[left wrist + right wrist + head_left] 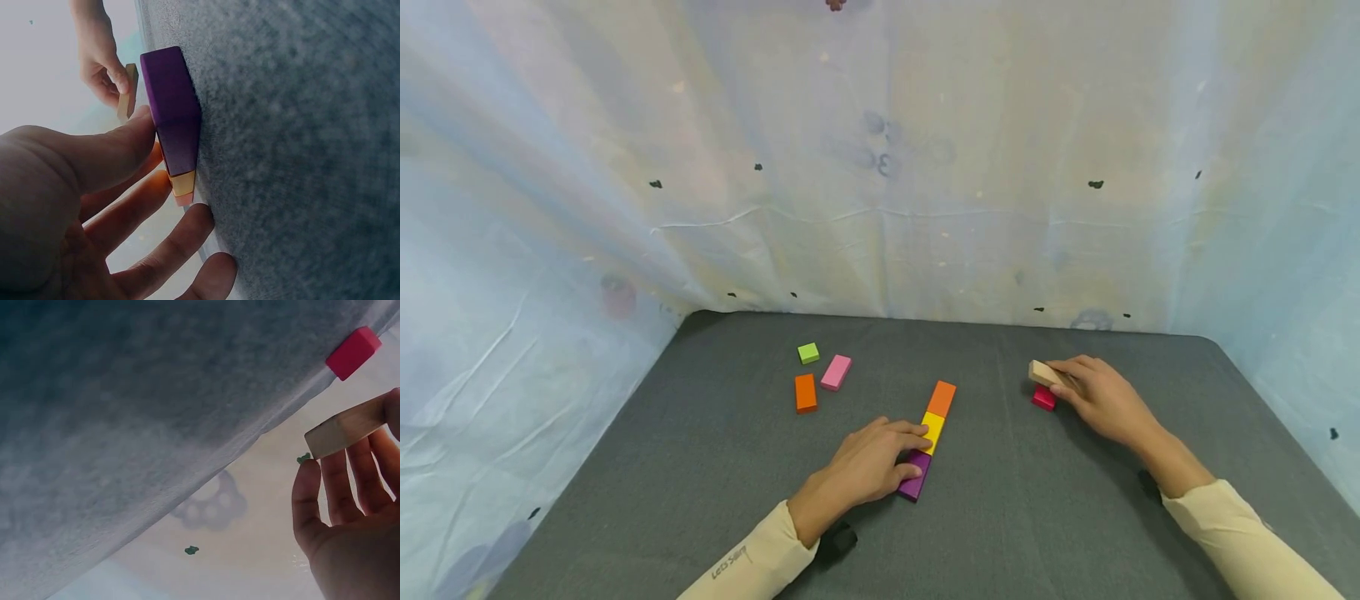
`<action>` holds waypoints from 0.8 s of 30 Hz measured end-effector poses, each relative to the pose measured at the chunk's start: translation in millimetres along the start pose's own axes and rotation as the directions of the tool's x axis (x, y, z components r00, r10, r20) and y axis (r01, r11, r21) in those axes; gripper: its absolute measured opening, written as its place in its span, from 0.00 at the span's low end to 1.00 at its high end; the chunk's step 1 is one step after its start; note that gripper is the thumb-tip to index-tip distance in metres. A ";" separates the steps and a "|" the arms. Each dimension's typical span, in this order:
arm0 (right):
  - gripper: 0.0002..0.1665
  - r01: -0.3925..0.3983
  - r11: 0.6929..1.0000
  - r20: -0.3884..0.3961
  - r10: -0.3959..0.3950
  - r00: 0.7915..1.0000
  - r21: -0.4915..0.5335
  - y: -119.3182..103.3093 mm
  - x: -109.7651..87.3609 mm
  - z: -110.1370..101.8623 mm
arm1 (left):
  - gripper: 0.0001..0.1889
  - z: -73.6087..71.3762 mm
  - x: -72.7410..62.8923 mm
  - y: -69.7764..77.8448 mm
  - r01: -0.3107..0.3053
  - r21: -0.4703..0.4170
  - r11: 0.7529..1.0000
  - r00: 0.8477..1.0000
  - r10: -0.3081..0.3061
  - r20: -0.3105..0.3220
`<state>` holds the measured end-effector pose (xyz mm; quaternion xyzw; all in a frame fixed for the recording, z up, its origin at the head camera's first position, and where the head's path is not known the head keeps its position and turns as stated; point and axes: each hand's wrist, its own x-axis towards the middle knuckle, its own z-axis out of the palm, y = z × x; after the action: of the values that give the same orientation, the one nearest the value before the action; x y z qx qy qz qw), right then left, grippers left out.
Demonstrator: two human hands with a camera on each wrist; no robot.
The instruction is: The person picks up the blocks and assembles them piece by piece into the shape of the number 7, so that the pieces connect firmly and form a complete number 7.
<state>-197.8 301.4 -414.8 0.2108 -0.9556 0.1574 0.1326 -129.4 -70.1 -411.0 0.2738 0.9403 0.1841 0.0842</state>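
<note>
Right hand [1101, 402] holds wooden block [1042, 372]; left sleeve [771, 554] handwriting [730, 562] starts "Lets".

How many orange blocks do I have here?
2. One orange block sits against the far end of the yellow block; the other orange block lies left of the pink block. More could be hidden.

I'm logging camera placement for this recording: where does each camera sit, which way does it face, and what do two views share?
Head: on the person's head, facing forward and down at the gray table and backdrop; left hand, right hand and sleeves show.
Left wrist: on that wrist, facing along the purple block toward the yellow block; left hand close, right hand beyond.
Right wrist: on that wrist, facing the wooden block and red block; only the right hand shows.
Shared: head and right wrist both show wooden and red blocks.
</note>
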 end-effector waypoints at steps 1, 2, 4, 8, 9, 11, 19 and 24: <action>0.23 0.002 1.000 -0.005 -0.002 1.000 0.007 -0.7 0.7 0.3 | 0.20 0.2 0.0 -0.2 0.000 -0.002 1.000 1.000 0.000 -0.002; 0.23 0.004 1.000 -0.011 -0.004 1.000 0.013 -1.9 1.6 0.4 | 0.19 0.2 -0.1 -0.3 0.000 -0.004 1.000 1.000 0.000 -0.004; 0.23 0.010 1.000 -0.018 -0.010 1.000 0.027 -3.9 3.2 0.9 | 0.19 0.2 -0.2 -0.5 0.000 -0.008 1.000 1.000 0.000 -0.006; 0.22 0.029 0.999 -0.028 -0.028 0.999 0.030 -7.3 4.9 1.8 | 0.19 0.3 -0.3 -0.7 0.000 -0.009 1.000 1.000 0.000 -0.004; 0.22 0.033 0.999 -0.029 -0.032 0.999 0.031 -7.9 5.1 2.0 | 0.19 0.2 -0.3 -0.8 0.000 -0.009 1.000 1.000 0.000 -0.003; 0.22 0.040 0.999 -0.035 -0.039 0.999 0.031 -9.2 5.7 2.1 | 0.19 -0.2 -0.3 -0.8 0.000 -0.009 1.000 1.000 0.000 -0.002; 0.23 0.022 0.997 -0.036 -0.020 0.999 0.075 -15.4 13.2 6.0 | 0.20 -1.3 -0.2 -1.1 -0.003 -0.004 1.000 1.000 0.003 -0.002; 0.23 0.002 0.993 -0.014 -0.001 1.000 0.116 -23.2 17.8 7.4 | 0.20 -0.7 0.4 -0.9 -0.005 -0.004 1.000 1.000 0.005 0.000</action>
<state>-204.5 272.3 -410.2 0.2178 -0.9437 0.2141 0.1268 -130.4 -70.8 -410.7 0.2758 0.9393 0.1860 0.0844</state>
